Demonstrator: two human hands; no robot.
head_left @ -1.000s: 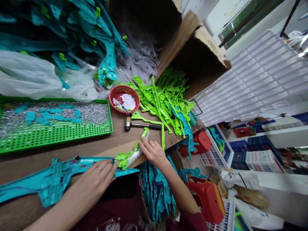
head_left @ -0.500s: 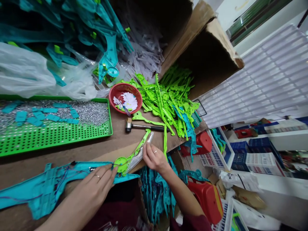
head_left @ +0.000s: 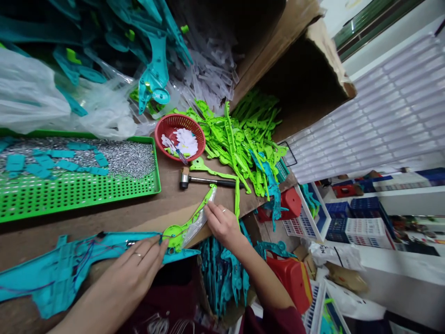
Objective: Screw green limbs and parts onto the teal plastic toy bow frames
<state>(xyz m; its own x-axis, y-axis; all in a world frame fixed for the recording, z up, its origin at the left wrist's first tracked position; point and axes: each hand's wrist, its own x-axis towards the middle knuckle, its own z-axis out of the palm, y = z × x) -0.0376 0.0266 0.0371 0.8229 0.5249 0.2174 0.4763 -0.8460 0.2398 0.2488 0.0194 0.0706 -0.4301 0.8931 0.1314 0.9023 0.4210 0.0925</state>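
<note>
A long teal plastic shell [head_left: 114, 239] with thin wires inside lies along the table's front edge. My left hand [head_left: 139, 264] presses its closed fingers on the shell's narrow end and the round base of a bright green curved part [head_left: 174, 231]. That part's slim arm points away from me. Against its right side lies a clear curved plastic piece [head_left: 196, 228], pinched near its upper half by the fingers of my right hand [head_left: 224, 225]. My right fingertips partly cover the clear piece.
Beyond my hands lie a hammer [head_left: 208, 181], a red basket [head_left: 160, 139] with white pieces and a heap of green parts [head_left: 236, 139]. At left stands a green tray [head_left: 104, 195] of screws and teal pieces. Teal shells [head_left: 225, 273] stand below the table edge.
My right hand has shifted slightly left, bringing the clear piece's upper end close against the green arm. The left hand keeps its hold, and the view has shifted a little.
</note>
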